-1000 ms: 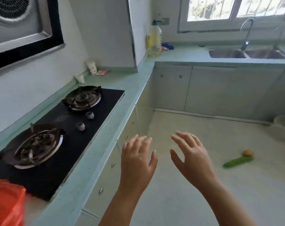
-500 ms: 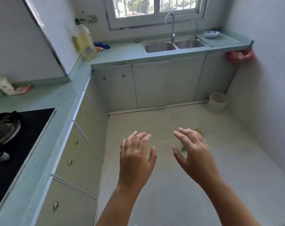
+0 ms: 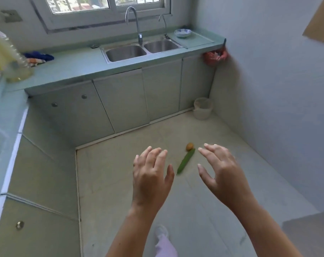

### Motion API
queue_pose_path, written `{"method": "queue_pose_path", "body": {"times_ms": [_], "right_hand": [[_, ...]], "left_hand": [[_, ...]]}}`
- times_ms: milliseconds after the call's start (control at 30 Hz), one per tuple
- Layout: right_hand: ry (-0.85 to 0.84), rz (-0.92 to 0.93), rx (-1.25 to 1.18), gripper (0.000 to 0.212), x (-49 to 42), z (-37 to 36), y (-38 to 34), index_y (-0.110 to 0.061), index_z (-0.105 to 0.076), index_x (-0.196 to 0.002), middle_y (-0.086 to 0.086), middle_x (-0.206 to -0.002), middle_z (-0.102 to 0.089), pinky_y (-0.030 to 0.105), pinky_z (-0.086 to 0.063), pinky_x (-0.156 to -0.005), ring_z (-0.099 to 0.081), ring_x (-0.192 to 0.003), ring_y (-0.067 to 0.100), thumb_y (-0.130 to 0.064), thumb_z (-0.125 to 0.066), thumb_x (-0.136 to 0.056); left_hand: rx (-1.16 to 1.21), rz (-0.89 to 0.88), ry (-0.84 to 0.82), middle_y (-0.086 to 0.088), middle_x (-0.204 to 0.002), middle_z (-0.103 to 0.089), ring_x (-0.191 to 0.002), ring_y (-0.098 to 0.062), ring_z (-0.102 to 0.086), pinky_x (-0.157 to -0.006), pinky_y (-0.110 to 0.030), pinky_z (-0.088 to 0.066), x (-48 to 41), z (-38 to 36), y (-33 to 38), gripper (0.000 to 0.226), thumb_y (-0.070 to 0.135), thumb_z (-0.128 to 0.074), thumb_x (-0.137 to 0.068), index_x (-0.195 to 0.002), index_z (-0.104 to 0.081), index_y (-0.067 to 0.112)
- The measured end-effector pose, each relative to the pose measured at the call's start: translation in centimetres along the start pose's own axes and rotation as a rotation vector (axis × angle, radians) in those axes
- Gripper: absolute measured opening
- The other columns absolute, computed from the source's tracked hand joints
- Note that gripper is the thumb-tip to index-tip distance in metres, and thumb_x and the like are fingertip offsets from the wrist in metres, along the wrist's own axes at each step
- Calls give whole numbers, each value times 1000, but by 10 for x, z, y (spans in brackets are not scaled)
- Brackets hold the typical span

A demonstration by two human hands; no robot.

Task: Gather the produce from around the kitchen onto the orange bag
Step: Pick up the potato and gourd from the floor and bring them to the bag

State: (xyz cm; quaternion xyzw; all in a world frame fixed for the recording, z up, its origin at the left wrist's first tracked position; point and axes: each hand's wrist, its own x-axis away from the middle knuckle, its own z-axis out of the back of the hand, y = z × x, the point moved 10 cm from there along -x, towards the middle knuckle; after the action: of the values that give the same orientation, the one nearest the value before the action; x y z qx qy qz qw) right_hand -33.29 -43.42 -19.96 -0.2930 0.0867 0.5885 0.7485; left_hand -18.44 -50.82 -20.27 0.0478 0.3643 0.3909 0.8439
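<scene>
Both the left hand and right hand hover with fingers spread loose, holding nothing, above the long green cucumber and small round brown potato lying together on the pale floor

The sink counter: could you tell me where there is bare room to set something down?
Bare between the blue cloth and the sink, and on the drainboard before the bowl. Crowded at the left, by the oil bottle.

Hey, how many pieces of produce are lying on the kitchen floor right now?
2. A long green cucumber lies on the floor in front of the sink cabinets; a small round brown piece sits right at its far end. Others may be out of view.
</scene>
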Motion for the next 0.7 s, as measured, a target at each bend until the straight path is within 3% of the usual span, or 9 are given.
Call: {"method": "queue_pose_path", "body": {"times_ms": [267,533,700], "right_hand": [[-4,-15,70,45,-113,-40,4,-4,-64,-109,15,-112,-63,52,-47,-88,-57,-105,38,-32,-45,-80],[-6,-24,98,45,-173,-71,16,-4,-64,-109,15,-111,-64,52,-47,-88,-57,-105,37,-32,-45,-80],[-7,-33,75,44,-196,-89,28,-5,-63,-111,13,-112,-63,44,-44,-93,-56,-106,34,-32,-45,-81]], "left_hand": [[80,-40,20,-10,-104,-67,-105,-34,-59,-89,-55,-43,-111,-50,-50,36,28,-46,-80,-101,-66,7],[129,-29,1,-9,-104,-67,-105,-34,-60,-89,-54,-45,-161,-80,-85,36,28,-46,-80,-101,-66,7],[122,8,-16,-10,-103,-67,-104,-35,-60,-88,-54,-46,-175,-103,-104,36,29,-47,-80,-101,-66,7]]}}
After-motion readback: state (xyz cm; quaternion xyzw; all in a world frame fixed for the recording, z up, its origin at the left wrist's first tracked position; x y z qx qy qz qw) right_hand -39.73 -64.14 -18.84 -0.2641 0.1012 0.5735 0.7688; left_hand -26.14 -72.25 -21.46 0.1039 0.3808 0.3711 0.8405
